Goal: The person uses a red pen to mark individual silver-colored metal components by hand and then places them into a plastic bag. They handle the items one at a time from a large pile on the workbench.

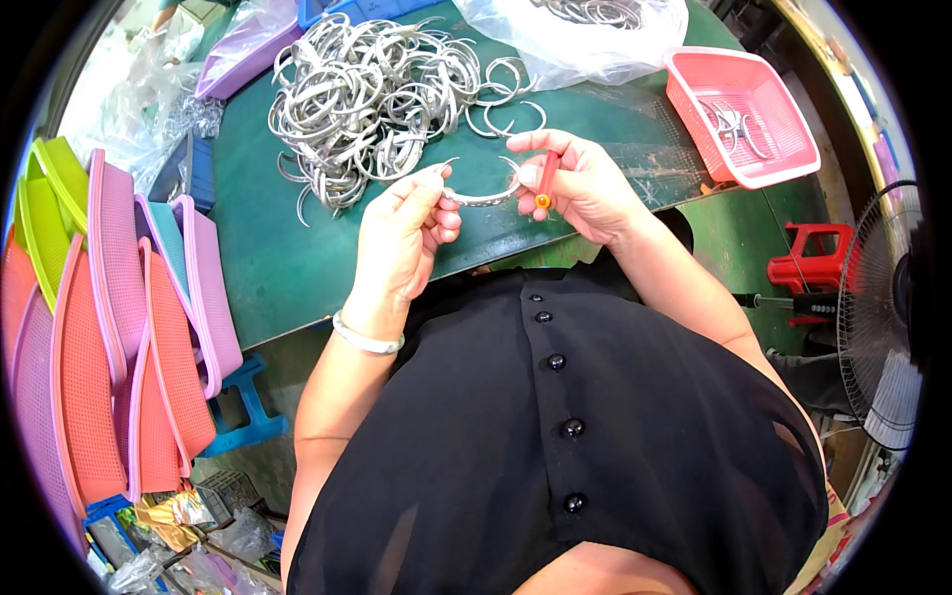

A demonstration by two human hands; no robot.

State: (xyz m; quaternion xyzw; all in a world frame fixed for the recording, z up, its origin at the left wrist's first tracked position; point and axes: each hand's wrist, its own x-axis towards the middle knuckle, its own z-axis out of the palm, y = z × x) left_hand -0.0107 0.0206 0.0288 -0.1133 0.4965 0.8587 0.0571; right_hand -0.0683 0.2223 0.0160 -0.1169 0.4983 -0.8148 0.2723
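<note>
An open silver cuff bangle (483,199) is held up over the near edge of the green table, its gap facing away from me. My left hand (405,220) pinches one end between thumb and fingertips. My right hand (585,186) grips the other end, with a small red-handled tool (547,177) also tucked in its fingers. The tool has a yellow end pointing toward me; its kind cannot be made out. Just beyond my hands lies a big tangled heap of silver bangles (372,94), and a few loose ones lie at its right side.
A pink plastic basket (783,119) with a few bangles sits at the table's right corner. Behind is a clear plastic bag (585,59) with more bangles. Stacked colored baskets (94,327) stand at left. A fan (878,317) and red stool (808,258) are at right.
</note>
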